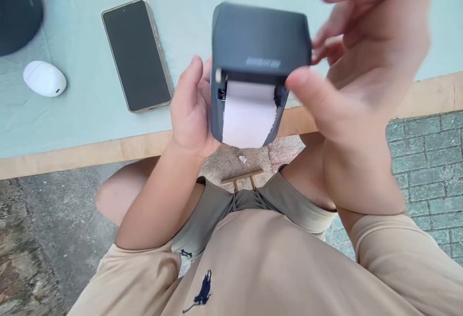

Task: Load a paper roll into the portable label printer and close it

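Snugly curled, left grip cups a smooth, boxy printer; right grip is unclear.

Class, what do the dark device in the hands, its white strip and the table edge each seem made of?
Dark device: probably plastic with a matte finish, its shell smooth and dull.
White strip: likely paper, matte, thin with a ragged right side.
Table edge: apparently unpainted wood, pale tan with faint streaks.
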Demonstrator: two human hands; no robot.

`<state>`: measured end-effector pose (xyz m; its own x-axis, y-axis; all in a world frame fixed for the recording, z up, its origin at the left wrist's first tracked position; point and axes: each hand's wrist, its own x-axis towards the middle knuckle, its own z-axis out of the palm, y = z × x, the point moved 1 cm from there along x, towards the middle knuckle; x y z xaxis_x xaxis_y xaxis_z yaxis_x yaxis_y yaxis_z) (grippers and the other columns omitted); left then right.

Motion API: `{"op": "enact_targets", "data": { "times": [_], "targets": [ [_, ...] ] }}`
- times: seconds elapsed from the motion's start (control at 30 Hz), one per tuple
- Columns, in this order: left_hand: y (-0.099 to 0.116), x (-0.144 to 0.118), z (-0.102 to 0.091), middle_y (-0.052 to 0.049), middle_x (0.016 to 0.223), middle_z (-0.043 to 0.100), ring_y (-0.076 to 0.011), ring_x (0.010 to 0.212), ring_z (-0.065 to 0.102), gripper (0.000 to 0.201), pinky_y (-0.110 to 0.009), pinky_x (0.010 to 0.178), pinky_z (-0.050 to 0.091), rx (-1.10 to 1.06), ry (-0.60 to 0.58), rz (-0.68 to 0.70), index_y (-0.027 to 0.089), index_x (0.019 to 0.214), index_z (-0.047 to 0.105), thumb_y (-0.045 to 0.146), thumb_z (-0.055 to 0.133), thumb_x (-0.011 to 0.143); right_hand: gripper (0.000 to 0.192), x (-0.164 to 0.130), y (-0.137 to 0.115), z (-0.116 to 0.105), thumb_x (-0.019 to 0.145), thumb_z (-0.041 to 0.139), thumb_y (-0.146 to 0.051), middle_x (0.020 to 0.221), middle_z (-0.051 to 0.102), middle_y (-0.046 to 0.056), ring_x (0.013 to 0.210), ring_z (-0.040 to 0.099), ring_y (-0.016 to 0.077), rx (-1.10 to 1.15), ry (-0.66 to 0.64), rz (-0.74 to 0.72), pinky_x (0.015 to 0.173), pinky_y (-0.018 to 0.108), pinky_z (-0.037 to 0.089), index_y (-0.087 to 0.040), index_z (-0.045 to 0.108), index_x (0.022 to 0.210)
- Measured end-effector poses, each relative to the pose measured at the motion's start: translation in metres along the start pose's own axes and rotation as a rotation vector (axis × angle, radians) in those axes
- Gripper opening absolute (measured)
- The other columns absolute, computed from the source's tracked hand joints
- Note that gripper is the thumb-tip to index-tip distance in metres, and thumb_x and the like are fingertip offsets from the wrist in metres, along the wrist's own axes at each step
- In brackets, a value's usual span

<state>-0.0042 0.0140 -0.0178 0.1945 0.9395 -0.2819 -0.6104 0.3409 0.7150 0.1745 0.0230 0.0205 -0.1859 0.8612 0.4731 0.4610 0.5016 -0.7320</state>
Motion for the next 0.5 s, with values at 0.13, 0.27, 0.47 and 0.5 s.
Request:
{"op": "enact_targets", "data": {
  "times": [0.13,0.27,0.47,0.5],
  "targets": [
    [-0.002,-0.001,0.002,-0.004,0.116,0.071,-0.0290,0.148,0.036,0.024,-0.044,0.114,0.046,0.004,-0.172,0.037,0.027,0.109,0.068,0.033,0.051,0.092,0.014,0.009,-0.001,-0.003,0.096,0.054,-0.037,0.098,0.056,-0.004,0.056,0.052,0.0021,-0.006,0.204,0.040,0.052,0.023,0.047,-0.026,0.047,0.090],
    [-0.003,-0.002,0.003,-0.003,0.114,0.072,-0.0283,0.147,0.039,0.027,-0.042,0.112,0.048,0.022,-0.178,0.044,0.029,0.111,0.069,0.032,0.048,0.094,0.019,0.011,-0.004,-0.003,0.096,0.052,-0.036,0.093,0.060,0.000,0.085,0.067,0.0131,-0.069,0.103,0.027,0.051,0.024,0.047,-0.024,0.048,0.081],
    [-0.002,-0.003,-0.001,-0.002,0.113,0.071,-0.0304,0.141,0.045,0.028,-0.044,0.094,0.056,0.071,-0.213,0.012,0.035,0.119,0.064,0.036,0.053,0.093,0.022,0.015,-0.007,0.004,0.078,0.067,-0.028,0.081,0.066,-0.002,0.056,0.050,0.0140,-0.425,-0.340,0.034,0.057,0.036,0.042,-0.028,0.064,0.099],
    [-0.002,-0.003,-0.001,-0.002,0.112,0.071,-0.0310,0.140,0.045,0.027,-0.044,0.091,0.056,0.070,-0.230,0.009,0.036,0.117,0.065,0.036,0.053,0.093,0.029,0.016,-0.007,0.004,0.077,0.068,-0.031,0.082,0.067,-0.002,0.058,0.052,0.0166,-0.453,-0.398,0.054,0.059,0.039,0.044,-0.031,0.064,0.105]
  ]
}}
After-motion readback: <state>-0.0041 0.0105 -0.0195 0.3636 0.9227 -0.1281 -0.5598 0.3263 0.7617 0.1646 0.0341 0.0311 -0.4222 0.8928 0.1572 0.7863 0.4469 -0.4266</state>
